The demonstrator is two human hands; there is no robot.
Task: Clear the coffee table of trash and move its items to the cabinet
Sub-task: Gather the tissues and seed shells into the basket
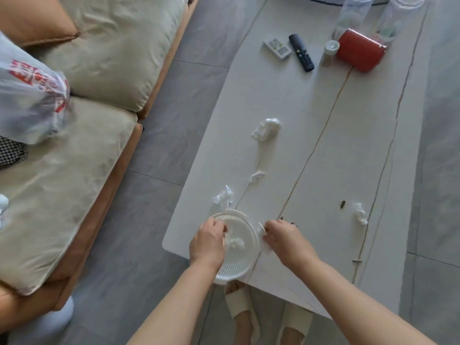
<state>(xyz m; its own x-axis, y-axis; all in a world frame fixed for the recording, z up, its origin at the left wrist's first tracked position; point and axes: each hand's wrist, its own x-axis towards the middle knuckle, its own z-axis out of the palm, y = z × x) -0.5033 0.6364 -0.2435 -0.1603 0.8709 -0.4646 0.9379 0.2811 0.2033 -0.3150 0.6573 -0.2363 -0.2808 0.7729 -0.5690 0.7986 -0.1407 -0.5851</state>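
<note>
A white perforated basket (245, 235) sits at the near corner of the white coffee table (311, 125), with a crumpled tissue (236, 242) inside. My left hand (207, 241) grips the basket's left rim. My right hand (283, 236) pinches a white tissue (264, 241) just beside the basket's right rim. More crumpled tissues lie on the table: a large tissue (265, 129), a small tissue (257, 176), a tissue by the basket (223, 198) and a tissue at the right (361, 216).
At the far end stand a red tin (359, 52), a small jar (329, 53), a black remote (301, 52), a white remote (277, 47) and two clear bottles (351, 13). A beige sofa (74, 150) with a plastic bag (29, 95) lies to the left.
</note>
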